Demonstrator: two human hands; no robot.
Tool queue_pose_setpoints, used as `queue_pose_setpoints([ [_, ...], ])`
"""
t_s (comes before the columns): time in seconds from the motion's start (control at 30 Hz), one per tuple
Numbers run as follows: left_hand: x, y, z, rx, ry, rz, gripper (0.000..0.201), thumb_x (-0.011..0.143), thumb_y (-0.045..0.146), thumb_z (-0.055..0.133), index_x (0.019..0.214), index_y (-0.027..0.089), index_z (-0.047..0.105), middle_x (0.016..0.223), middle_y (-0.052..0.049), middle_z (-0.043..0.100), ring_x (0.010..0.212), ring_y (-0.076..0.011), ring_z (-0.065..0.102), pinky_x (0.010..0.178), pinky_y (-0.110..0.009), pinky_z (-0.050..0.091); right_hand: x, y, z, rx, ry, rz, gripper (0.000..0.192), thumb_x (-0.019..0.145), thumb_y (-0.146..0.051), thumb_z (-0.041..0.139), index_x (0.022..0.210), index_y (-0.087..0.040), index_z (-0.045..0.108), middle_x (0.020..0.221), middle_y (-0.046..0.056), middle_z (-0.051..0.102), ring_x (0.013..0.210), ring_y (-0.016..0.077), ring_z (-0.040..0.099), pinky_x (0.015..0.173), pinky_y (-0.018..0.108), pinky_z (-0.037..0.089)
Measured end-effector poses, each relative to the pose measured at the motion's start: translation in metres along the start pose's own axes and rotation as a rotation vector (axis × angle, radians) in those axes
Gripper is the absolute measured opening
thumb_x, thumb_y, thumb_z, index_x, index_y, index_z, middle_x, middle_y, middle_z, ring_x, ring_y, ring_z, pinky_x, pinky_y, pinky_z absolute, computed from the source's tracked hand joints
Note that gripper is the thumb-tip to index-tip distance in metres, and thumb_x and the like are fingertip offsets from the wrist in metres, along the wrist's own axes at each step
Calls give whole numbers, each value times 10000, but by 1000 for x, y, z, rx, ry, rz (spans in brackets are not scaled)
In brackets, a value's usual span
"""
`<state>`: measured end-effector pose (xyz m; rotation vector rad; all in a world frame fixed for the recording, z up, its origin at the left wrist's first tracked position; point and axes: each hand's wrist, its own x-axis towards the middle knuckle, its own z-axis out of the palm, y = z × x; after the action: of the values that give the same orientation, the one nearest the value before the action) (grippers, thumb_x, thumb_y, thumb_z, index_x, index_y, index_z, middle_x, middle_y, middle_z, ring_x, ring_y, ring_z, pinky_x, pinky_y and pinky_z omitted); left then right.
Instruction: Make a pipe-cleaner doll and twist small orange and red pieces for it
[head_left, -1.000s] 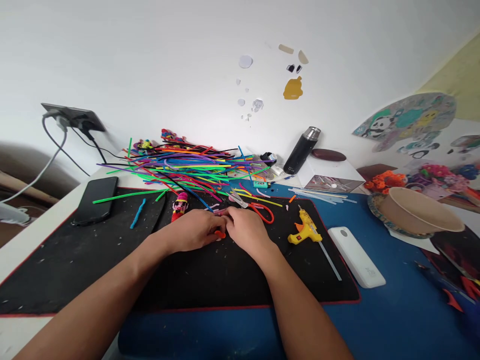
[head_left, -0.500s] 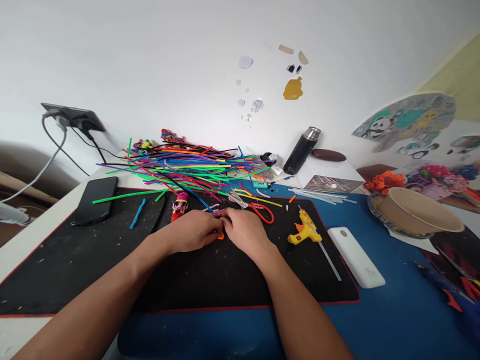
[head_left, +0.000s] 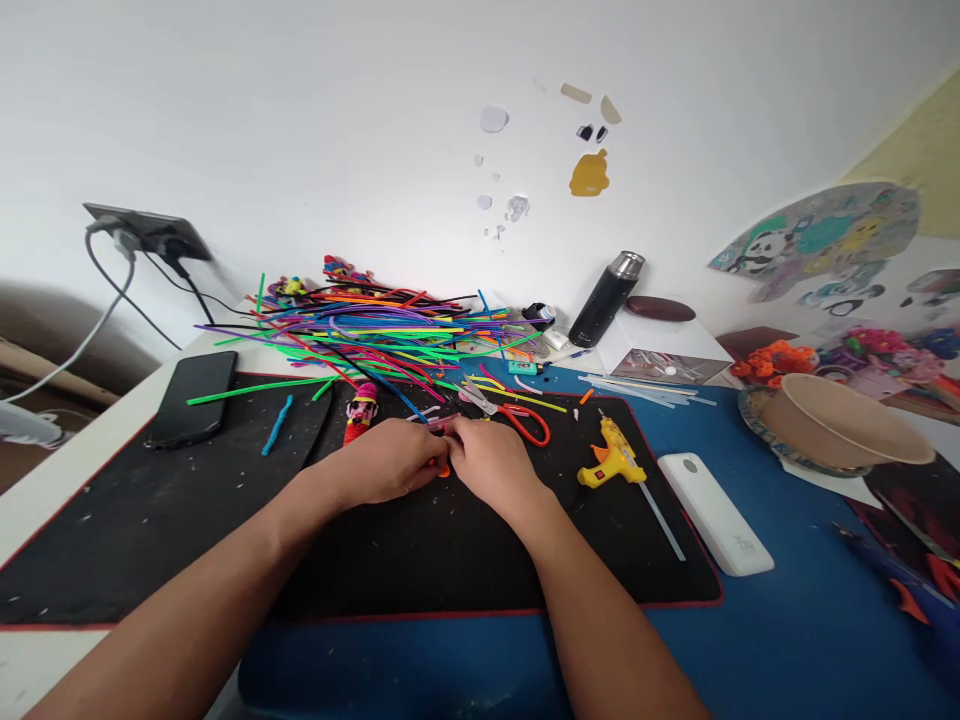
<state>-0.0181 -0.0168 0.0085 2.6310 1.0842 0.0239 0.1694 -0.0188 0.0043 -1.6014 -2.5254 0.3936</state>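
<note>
My left hand (head_left: 390, 465) and my right hand (head_left: 491, 462) meet fingertip to fingertip over the black mat (head_left: 150, 500). Between the fingers sits a small orange piece (head_left: 444, 468) and a short pink pipe cleaner (head_left: 441, 424), pinched by both hands; most of both is hidden by the fingers. Just beyond my right hand lie red-handled scissors (head_left: 517, 415). A small red and pink pipe-cleaner figure (head_left: 360, 410) lies beyond my left hand. A big heap of coloured pipe cleaners (head_left: 375, 335) fills the back of the table.
A yellow glue gun (head_left: 611, 460) and a white power bank (head_left: 716, 512) lie right of my hands. A black phone (head_left: 195, 395) rests at the left, a dark flask (head_left: 604, 298) at the back, a paper bowl (head_left: 840, 430) at the right on the blue table cover (head_left: 787, 620).
My hands stay together at the same spot; the fingers have shifted slightly around the orange piece. The view has nudged a little to the left.
</note>
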Motion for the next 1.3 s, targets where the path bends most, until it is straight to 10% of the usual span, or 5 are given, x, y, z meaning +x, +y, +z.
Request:
queue_pose_setpoints([
  [1.3, -4, -4, -7, -193, 83, -94, 143, 932, 283, 570, 927, 234, 704, 800, -10, 724, 683, -181, 649, 607, -262, 391, -1, 3, -7, 173, 81, 27, 232, 1049, -319, 522, 1105, -253, 738, 1024, 38, 794, 926, 210, 729, 719, 277, 438],
])
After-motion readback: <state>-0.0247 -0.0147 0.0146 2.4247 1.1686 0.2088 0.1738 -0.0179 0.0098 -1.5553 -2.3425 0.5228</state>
